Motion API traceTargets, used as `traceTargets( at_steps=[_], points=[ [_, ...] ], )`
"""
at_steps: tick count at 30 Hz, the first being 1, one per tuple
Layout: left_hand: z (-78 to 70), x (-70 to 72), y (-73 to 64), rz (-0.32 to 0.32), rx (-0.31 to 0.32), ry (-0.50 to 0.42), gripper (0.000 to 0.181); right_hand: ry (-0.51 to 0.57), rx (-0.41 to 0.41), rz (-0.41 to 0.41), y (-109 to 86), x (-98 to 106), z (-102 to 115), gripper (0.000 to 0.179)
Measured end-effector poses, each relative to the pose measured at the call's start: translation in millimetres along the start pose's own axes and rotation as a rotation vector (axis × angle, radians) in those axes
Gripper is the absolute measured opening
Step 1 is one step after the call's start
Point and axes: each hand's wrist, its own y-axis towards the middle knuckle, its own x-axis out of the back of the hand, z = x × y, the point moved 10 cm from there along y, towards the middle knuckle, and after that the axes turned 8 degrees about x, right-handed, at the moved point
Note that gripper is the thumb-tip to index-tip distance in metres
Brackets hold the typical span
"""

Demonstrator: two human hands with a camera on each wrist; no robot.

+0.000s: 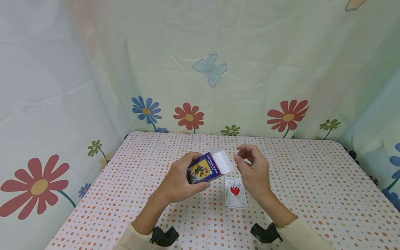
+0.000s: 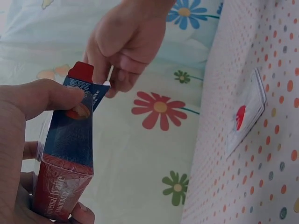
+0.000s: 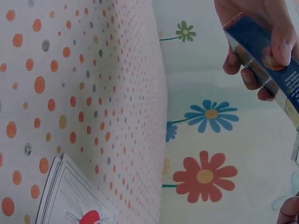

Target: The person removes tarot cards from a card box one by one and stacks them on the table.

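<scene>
My left hand [image 1: 179, 178] grips a blue tarot card box [image 1: 201, 170] with a yellow picture on its front, thumb on one side and fingers on the other. The box is tilted above the table, its white-lined top flap [image 1: 223, 161] folded out toward the right. Close beside the flap is my right hand [image 1: 256, 170], fingers loosely bent with nothing seen between them. Below the hands, a small stack of cards [image 1: 235, 199] lies face up on the table, a red heart pierced by swords on top. In the left wrist view, the box's red end [image 2: 63, 191] shows under shiny clear film.
A dotted cloth covers the table [image 1: 312, 180]. Behind it hangs a pale curtain [image 1: 250, 69] printed with flowers and a butterfly, and more curtain [image 1: 40, 104] stands at the left. Dark bands [image 1: 164, 236] sit at both wrists.
</scene>
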Motion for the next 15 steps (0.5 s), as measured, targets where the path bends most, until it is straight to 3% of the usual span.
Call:
traceTargets(
  at_steps=[8, 15],
  points=[
    [1.3, -2.6, 0.5, 0.009, 0.028, 0.017, 0.074, 0.067, 0.051, -0.024, 2.1, -5.0, 16.6, 0.022],
    [-0.2, -3.4, 0.7, 0.017, 0.015, 0.019, 0.073, 0.071, 0.032, 0.039, 1.1, -14.2, 18.2, 0.018]
  ],
)
